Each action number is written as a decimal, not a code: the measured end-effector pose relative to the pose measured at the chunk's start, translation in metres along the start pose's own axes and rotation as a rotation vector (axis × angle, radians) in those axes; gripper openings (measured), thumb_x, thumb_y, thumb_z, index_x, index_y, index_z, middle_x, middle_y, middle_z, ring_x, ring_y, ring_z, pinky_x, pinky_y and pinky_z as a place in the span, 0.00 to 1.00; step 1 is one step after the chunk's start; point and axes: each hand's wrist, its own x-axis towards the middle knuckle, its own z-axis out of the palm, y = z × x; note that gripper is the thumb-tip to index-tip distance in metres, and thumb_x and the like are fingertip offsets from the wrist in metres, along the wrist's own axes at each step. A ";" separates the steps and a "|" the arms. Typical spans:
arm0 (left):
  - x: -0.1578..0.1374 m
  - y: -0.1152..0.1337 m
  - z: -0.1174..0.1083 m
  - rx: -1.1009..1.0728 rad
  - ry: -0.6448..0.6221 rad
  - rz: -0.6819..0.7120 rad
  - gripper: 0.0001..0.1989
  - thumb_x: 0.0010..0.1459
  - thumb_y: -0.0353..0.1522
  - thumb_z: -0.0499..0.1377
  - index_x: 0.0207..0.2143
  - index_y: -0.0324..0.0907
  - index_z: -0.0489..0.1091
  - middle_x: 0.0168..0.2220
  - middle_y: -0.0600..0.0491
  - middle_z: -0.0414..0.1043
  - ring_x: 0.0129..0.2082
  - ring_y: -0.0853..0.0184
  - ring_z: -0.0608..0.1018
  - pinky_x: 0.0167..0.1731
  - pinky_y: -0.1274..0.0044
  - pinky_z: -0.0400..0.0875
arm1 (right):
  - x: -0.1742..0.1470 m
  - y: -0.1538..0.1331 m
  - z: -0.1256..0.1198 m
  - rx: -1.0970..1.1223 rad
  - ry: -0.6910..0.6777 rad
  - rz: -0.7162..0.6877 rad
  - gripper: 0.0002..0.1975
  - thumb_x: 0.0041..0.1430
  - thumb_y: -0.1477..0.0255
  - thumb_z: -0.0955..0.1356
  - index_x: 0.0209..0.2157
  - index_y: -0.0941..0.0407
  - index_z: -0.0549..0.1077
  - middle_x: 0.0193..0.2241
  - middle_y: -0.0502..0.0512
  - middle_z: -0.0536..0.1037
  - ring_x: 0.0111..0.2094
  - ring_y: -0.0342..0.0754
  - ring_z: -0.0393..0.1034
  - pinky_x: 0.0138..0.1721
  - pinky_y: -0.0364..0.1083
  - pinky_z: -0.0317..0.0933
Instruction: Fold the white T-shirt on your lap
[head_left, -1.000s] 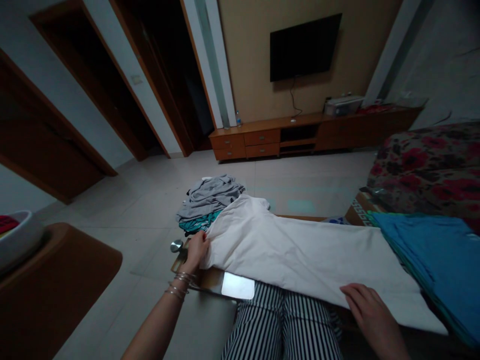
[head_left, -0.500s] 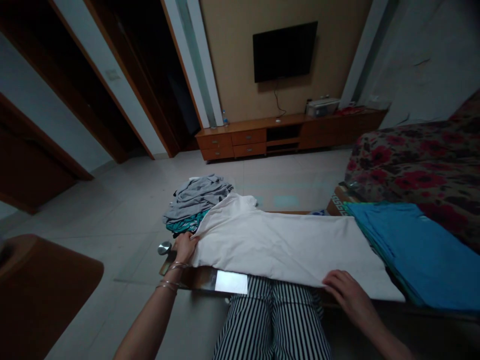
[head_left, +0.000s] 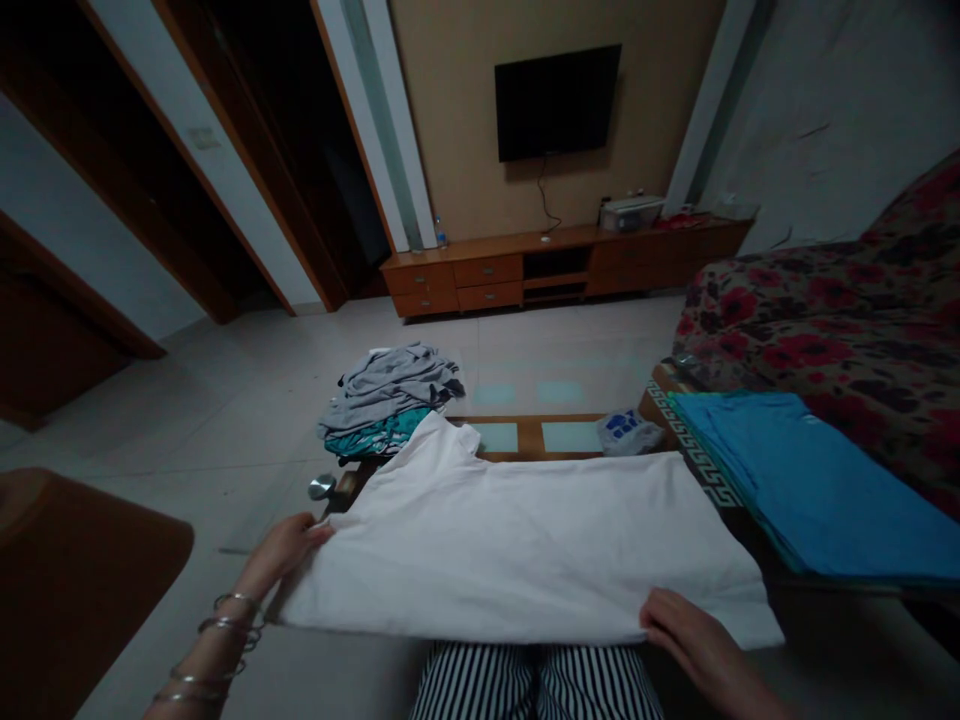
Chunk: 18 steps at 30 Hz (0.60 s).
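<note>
A white garment lies spread across the low table in front of me, its near edge pulled over my striped trousers. My left hand, with bangles on the wrist, grips the garment's left edge. My right hand holds the near edge toward the right corner. A sleeve of the garment points away from me at the upper left.
A heap of grey and teal clothes sits at the table's far left. Folded blue cloth lies on the right, beside a floral sofa. A small white-and-blue item rests on the table. A brown stool stands at left.
Both hands have drawn the white garment's near edge toward me, so it now covers more of my lap. The view has shifted and more of the table's far side shows.
</note>
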 end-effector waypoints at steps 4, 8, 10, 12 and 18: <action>0.006 -0.003 0.035 0.109 0.039 0.124 0.18 0.50 0.43 0.54 0.36 0.38 0.70 0.34 0.46 0.74 0.34 0.59 0.75 0.32 0.76 0.64 | 0.005 -0.005 -0.005 -0.014 0.077 0.018 0.10 0.62 0.68 0.61 0.31 0.53 0.72 0.33 0.54 0.74 0.36 0.48 0.68 0.39 0.46 0.62; 0.030 0.040 0.047 0.095 0.136 0.285 0.18 0.53 0.43 0.53 0.34 0.38 0.70 0.36 0.43 0.72 0.38 0.58 0.73 0.38 0.74 0.64 | 0.019 0.012 -0.030 -0.057 0.350 0.052 0.11 0.63 0.65 0.61 0.36 0.54 0.72 0.38 0.56 0.75 0.43 0.50 0.68 0.47 0.49 0.62; 0.042 0.068 0.046 0.041 0.130 0.271 0.17 0.50 0.43 0.56 0.34 0.38 0.70 0.36 0.44 0.73 0.38 0.58 0.73 0.36 0.74 0.64 | 0.029 0.031 -0.042 -0.137 0.508 0.089 0.12 0.62 0.64 0.61 0.39 0.55 0.72 0.41 0.58 0.74 0.45 0.52 0.67 0.50 0.51 0.60; 0.054 0.094 0.042 -0.066 0.048 0.206 0.18 0.47 0.42 0.59 0.36 0.37 0.70 0.35 0.45 0.73 0.35 0.59 0.74 0.32 0.75 0.65 | 0.042 0.053 -0.052 -0.241 0.599 0.135 0.15 0.61 0.64 0.62 0.43 0.57 0.71 0.43 0.61 0.73 0.47 0.54 0.66 0.51 0.53 0.59; 0.081 0.158 0.024 -0.243 -0.223 0.181 0.22 0.41 0.45 0.63 0.33 0.37 0.71 0.30 0.49 0.74 0.28 0.62 0.74 0.23 0.78 0.64 | 0.101 0.082 -0.076 -0.452 0.602 0.316 0.21 0.60 0.68 0.62 0.53 0.64 0.68 0.50 0.67 0.71 0.53 0.56 0.63 0.54 0.52 0.57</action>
